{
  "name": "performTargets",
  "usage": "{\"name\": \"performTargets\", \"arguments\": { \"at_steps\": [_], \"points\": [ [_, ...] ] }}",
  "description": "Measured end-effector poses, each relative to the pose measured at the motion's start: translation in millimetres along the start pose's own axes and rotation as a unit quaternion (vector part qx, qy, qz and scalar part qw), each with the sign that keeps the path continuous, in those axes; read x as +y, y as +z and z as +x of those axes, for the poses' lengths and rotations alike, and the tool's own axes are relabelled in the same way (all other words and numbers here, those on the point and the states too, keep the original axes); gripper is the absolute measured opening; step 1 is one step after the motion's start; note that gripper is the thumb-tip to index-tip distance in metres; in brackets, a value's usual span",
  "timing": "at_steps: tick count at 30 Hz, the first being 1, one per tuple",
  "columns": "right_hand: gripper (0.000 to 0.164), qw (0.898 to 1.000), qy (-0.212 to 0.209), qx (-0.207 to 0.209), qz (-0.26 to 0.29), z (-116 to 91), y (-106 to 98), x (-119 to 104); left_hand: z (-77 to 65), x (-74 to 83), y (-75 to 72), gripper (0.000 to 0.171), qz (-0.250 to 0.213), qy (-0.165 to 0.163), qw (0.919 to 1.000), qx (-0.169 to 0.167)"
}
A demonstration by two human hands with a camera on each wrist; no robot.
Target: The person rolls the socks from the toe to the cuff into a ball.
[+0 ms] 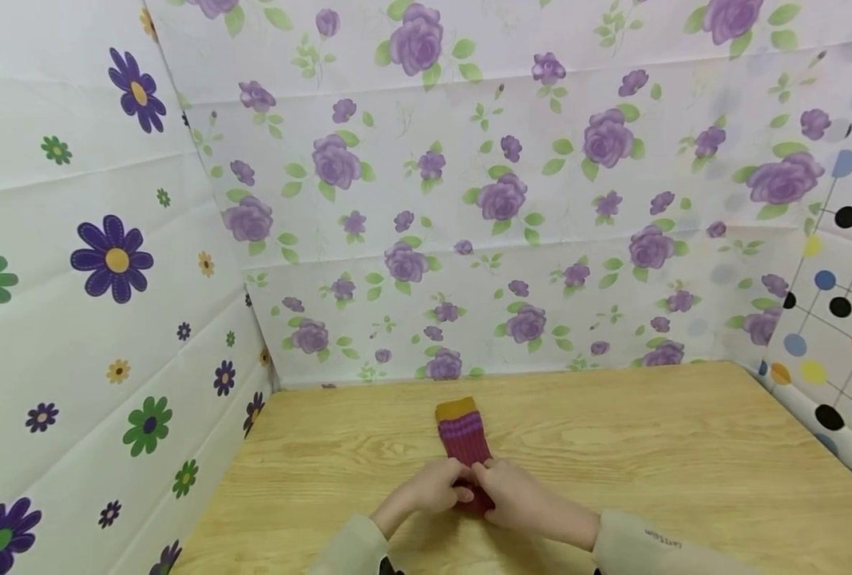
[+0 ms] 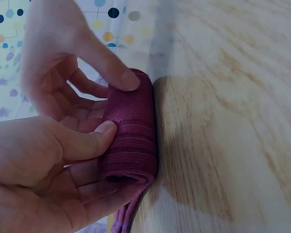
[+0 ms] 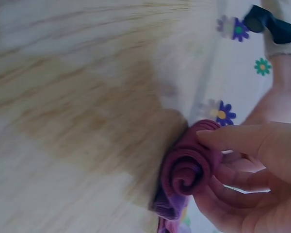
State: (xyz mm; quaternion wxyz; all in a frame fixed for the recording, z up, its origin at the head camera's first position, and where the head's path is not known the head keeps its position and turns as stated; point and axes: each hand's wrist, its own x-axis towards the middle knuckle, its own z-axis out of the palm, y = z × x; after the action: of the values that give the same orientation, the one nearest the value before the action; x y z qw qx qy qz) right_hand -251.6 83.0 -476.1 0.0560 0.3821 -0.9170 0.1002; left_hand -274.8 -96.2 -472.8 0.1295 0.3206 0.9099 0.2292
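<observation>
A maroon knit sock [image 1: 465, 439] with purple stripes and a mustard cuff lies lengthwise on the table, its cuff pointing away. Its near part is rolled up; the spiral end of the sock roll [image 3: 186, 172] shows in the right wrist view. My left hand [image 1: 436, 485] grips one end of the roll, thumb on top and fingers underneath. At the other end my right hand [image 1: 519, 497] pinches the roll between thumb and fingers. In the left wrist view both thumbs press the ribbed fabric [image 2: 131, 131]. Part of the roll is hidden behind the hands in the head view.
The light wood-grain table [image 1: 648, 447] extends around the sock. A sheet with purple roses [image 1: 505, 196] hangs behind it. At the left stands a flower-patterned sheet [image 1: 45, 335], and at the right a dotted sheet [image 1: 838, 343].
</observation>
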Motion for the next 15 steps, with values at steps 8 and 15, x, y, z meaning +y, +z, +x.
{"name": "performTargets", "arguments": {
  "at_steps": [8,15],
  "points": [
    [0.049,0.997,-0.003,-0.017,-0.070,3.1,8.8,-2.1,2.4,-2.8,-2.5,0.009,-0.026,-0.019,0.9995,0.000],
    [0.049,0.994,-0.037,-0.007,-0.105,5.1,10.7,-3.3,2.8,-7.3,-1.8,0.009,-0.079,-0.029,0.9964,0.009]
  ]
}}
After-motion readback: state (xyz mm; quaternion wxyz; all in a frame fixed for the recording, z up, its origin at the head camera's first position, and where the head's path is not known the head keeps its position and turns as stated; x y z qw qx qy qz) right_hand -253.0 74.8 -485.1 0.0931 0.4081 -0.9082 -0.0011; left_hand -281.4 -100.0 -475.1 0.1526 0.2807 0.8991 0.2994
